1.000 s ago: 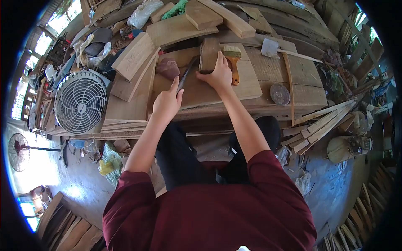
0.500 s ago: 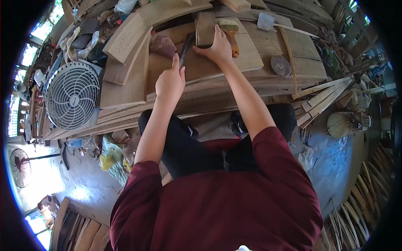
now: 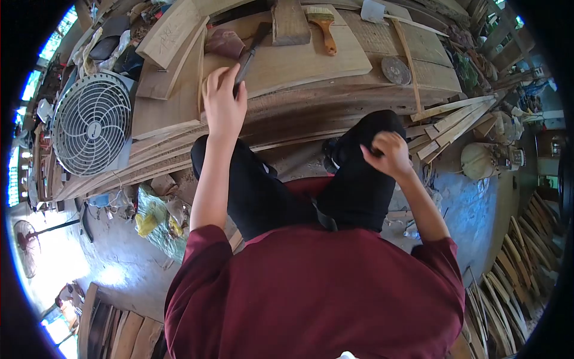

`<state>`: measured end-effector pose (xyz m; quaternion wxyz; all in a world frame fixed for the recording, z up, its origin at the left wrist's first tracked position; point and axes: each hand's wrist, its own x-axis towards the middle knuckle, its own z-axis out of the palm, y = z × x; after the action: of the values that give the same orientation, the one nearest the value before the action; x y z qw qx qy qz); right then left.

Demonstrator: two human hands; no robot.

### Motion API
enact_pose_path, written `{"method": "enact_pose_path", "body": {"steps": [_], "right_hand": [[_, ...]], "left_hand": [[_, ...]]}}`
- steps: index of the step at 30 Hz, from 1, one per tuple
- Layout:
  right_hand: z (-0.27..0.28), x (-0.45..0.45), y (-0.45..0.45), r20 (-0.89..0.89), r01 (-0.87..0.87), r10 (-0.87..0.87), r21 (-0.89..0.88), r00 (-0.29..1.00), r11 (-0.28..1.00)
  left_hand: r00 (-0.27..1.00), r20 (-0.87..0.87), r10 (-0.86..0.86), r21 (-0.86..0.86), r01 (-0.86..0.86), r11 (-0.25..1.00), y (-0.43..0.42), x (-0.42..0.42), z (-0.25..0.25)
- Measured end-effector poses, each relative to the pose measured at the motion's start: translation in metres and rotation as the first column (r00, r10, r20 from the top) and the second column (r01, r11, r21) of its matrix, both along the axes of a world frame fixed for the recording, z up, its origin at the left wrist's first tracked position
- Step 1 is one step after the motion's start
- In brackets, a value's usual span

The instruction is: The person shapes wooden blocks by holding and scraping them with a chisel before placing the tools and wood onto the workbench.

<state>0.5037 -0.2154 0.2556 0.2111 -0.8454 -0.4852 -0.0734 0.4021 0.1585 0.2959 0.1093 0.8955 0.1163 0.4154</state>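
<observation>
My left hand [image 3: 225,100] is at the front of the wooden board [image 3: 299,69], its fingers and thumb closed about the lower end of a narrow dark tool [image 3: 246,62]. The tool looks like a chisel; its wide dark end points away from me. Just left of it lies a folded reddish-brown piece [image 3: 225,43], perhaps sandpaper. My right hand [image 3: 388,154] is over my right knee, fingers loosely curled and thumb apart, with nothing visible in it. Ahead on the board are a wood block [image 3: 291,24] and a paintbrush [image 3: 324,30] with an orange-brown handle.
A round disc [image 3: 396,70] and a thin wooden strip [image 3: 408,66] lie at the right of the bench. Leaning planks [image 3: 173,36] and a fan [image 3: 94,128] are on the left. Loose slats [image 3: 457,128] stick out at the right.
My right hand has left the wood block and moved back over my right knee. My left hand's pointing finger has bent, and the hand has closed about the dark tool, which is tilted slightly more.
</observation>
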Motion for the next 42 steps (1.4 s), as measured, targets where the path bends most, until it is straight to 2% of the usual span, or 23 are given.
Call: {"method": "enact_pose_path", "body": {"steps": [2, 3, 4, 6, 8, 10, 14, 16, 20, 22, 24, 25, 26, 28, 29, 30, 31, 33, 34, 36, 38, 40, 42], "right_hand": [[0.016, -0.023, -0.035, -0.178, -0.072, 0.029, -0.242, 0.984, 0.968], [0.016, -0.040, -0.042, -0.181, -0.069, 0.024, -0.244, 0.983, 0.967], [0.017, -0.056, -0.049, -0.174, -0.088, 0.053, -0.204, 0.983, 0.975], [0.011, -0.080, -0.060, -0.166, -0.108, 0.081, -0.159, 0.983, 0.981], [-0.008, -0.096, -0.074, -0.253, -0.053, 0.002, -0.193, 0.967, 0.980], [-0.026, -0.111, -0.079, -0.235, -0.060, 0.028, -0.133, 0.972, 0.989], [-0.030, -0.129, -0.072, -0.144, 0.035, -0.045, -0.073, 0.989, 0.997], [-0.018, -0.131, -0.065, -0.345, 0.052, -0.053, -0.013, 0.937, 0.999], [0.000, -0.139, -0.057, -0.240, -0.057, 0.043, -0.052, 0.970, 0.997], [-0.014, -0.141, -0.060, -0.274, -0.101, 0.079, -0.067, 0.958, 0.993], [-0.022, -0.148, -0.060, -0.250, -0.121, 0.097, -0.083, 0.963, 0.989], [-0.023, -0.151, -0.061, -0.303, -0.080, 0.059, -0.058, 0.951, 0.995], [-0.024, -0.154, -0.063, -0.359, -0.040, 0.025, -0.035, 0.933, 0.999], [-0.016, -0.156, -0.056, -0.301, -0.036, 0.040, 0.019, 0.953, 0.999], [-0.014, -0.159, -0.054, -0.370, 0.061, -0.044, 0.034, 0.928, 0.998], [-0.014, -0.162, -0.051, -0.440, 0.160, -0.126, 0.040, 0.889, 0.986], [-0.016, -0.163, -0.046, -0.447, 0.155, -0.120, 0.042, 0.886, 0.987], [-0.019, -0.161, -0.032, -0.392, 0.350, -0.352, -0.077, 0.850, 0.933], [-0.018, -0.159, -0.027, -0.394, 0.347, -0.347, -0.073, 0.851, 0.935], [-0.010, -0.154, -0.016, -0.392, 0.328, -0.335, -0.087, 0.857, 0.941], [-0.004, -0.154, -0.012, -0.426, 0.320, -0.358, -0.161, 0.831, 0.934], [-0.003, -0.159, -0.014, -0.452, 0.312, -0.390, -0.239, 0.802, 0.920], [-0.005, -0.162, -0.015, -0.481, 0.313, -0.344, -0.146, 0.806, 0.938]], "left_hand": [[0.983, 0.042, -0.180, -0.013, 0.181, 0.983, -0.019, -0.023, 0.016], [0.923, -0.121, -0.366, -0.228, 0.333, 0.915, -0.032, -0.041, 0.020], [0.798, -0.233, -0.555, -0.451, 0.417, 0.789, -0.044, -0.062, 0.022], [0.420, -0.566, -0.709, -0.579, 0.409, 0.705, -0.064, -0.103, 0.005], [0.141, -0.805, -0.576, -0.474, 0.431, 0.768, -0.079, -0.150, -0.036], [0.340, -0.770, -0.540, -0.380, 0.436, 0.816, -0.098, -0.179, -0.055], [0.432, -0.721, -0.542, -0.351, 0.446, 0.823, -0.103, -0.199, -0.081], [0.508, -0.643, -0.573, -0.382, 0.436, 0.815, -0.103, -0.199, -0.079], [0.488, -0.658, -0.574, -0.525, 0.249, 0.814, -0.098, -0.199, -0.066], [0.365, -0.610, -0.703, -0.749, 0.025, 0.662, -0.097, -0.206, -0.062], [0.349, -0.585, -0.732, -0.790, -0.041, 0.611, -0.093, -0.216, -0.046], [0.326, -0.555, -0.765, -0.826, -0.108, 0.553, -0.095, -0.220, -0.042], [0.336, -0.551, -0.763, -0.829, -0.114, 0.548, -0.100, -0.224, -0.043], [0.394, -0.568, -0.723, -0.816, -0.151, 0.558, -0.104, -0.228, -0.047], [0.397, -0.571, -0.718, -0.813, -0.159, 0.560, -0.104, -0.227, -0.053], [0.367, -0.593, -0.717, -0.780, -0.039, 0.625, -0.105, -0.223, -0.061], [0.337, -0.617, -0.711, -0.733, 0.082, 0.675, -0.107, -0.217, -0.065], [0.336, -0.623, -0.706, -0.703, 0.155, 0.694, -0.108, -0.200, -0.069], [0.340, -0.624, -0.703, -0.666, 0.239, 0.707, -0.110, -0.186, -0.071], [0.450, -0.463, -0.764, -0.752, 0.257, 0.607, -0.130, -0.149, -0.054], [0.387, -0.293, -0.875, -0.866, 0.281, 0.414, -0.155, -0.120, -0.055], [0.375, -0.330, -0.866, -0.685, 0.536, 0.494, -0.183, -0.106, -0.062], [0.287, -0.462, -0.839, -0.582, 0.616, 0.531, -0.210, -0.098, -0.082]]}}
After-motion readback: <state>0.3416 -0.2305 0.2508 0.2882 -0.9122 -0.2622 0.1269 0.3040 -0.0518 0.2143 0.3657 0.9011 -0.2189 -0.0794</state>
